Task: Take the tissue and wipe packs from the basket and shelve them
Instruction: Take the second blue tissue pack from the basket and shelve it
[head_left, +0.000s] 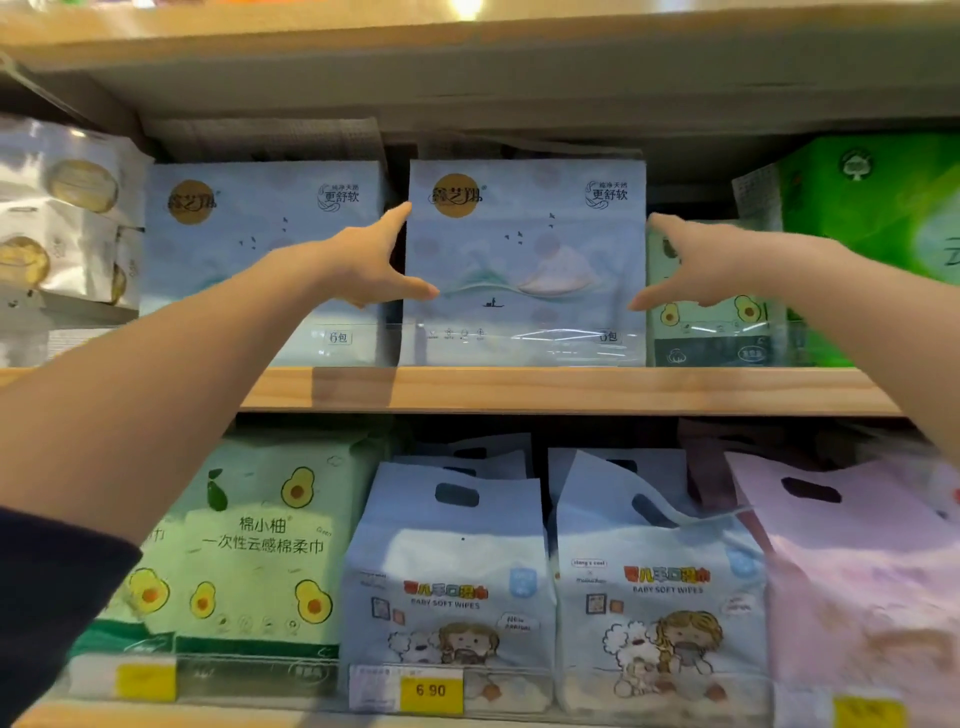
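1. Left hand (363, 265): spread open, thumb and fingers at the left edge of the blue pack (524, 260); grips nothing.
2. Blue pack: upright on the upper shelf (571, 389), face forward, long axis roughly vertical, flush with the shelf's front edge. Label reads "更舒软".
3. Narrow gap separates it from the matching pack (265, 260) at left.
4. Right hand (696, 265): spread open at the pack's right edge; holds nothing.

Left-hand fingers (400, 215) behind the blue tissue pack (524, 260) — grip perhaps unclear — basket unseen.
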